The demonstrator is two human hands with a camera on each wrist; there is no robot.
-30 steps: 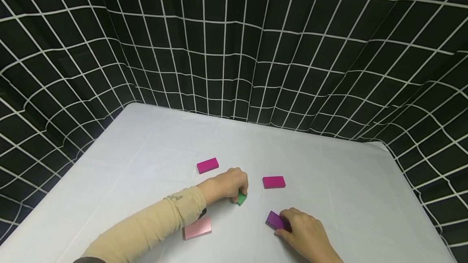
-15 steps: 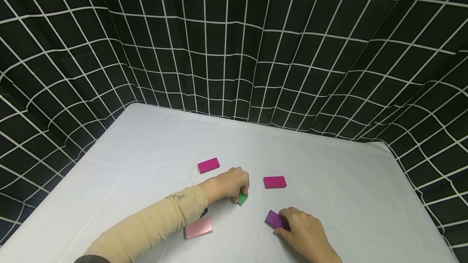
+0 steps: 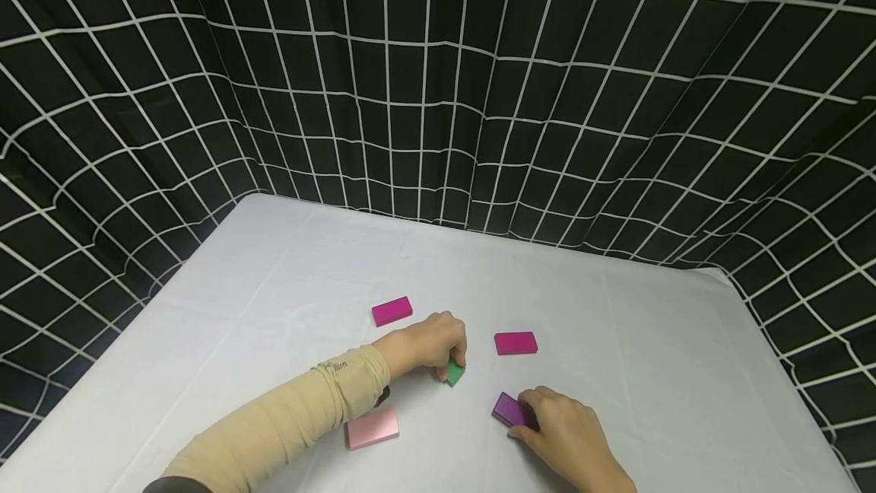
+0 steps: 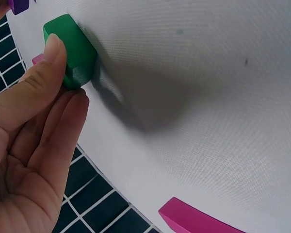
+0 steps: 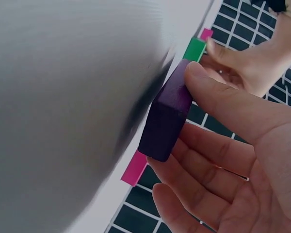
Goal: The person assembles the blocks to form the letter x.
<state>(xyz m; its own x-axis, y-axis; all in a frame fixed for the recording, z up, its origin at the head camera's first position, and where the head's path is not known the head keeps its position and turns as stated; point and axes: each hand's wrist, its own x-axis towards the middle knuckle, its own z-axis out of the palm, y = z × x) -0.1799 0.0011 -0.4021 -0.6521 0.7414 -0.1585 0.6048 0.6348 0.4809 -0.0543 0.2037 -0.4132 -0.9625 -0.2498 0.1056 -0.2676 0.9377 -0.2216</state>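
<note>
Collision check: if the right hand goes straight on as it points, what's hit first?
Beyond the purple block it holds, the right hand would probably meet the green block in the left hand; depth is unclear, so possibly that hand itself.

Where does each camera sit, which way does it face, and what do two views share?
Head: worn on the head, looking forward and down at the white table; left hand, right hand and beige sleeve show.
Left wrist: worn there, facing the green block; the left hand shows, with a sliver of the right hand.
Right wrist: worn there, facing the purple block; both hands show.
Shared: both wrist views include the green and purple blocks.
</note>
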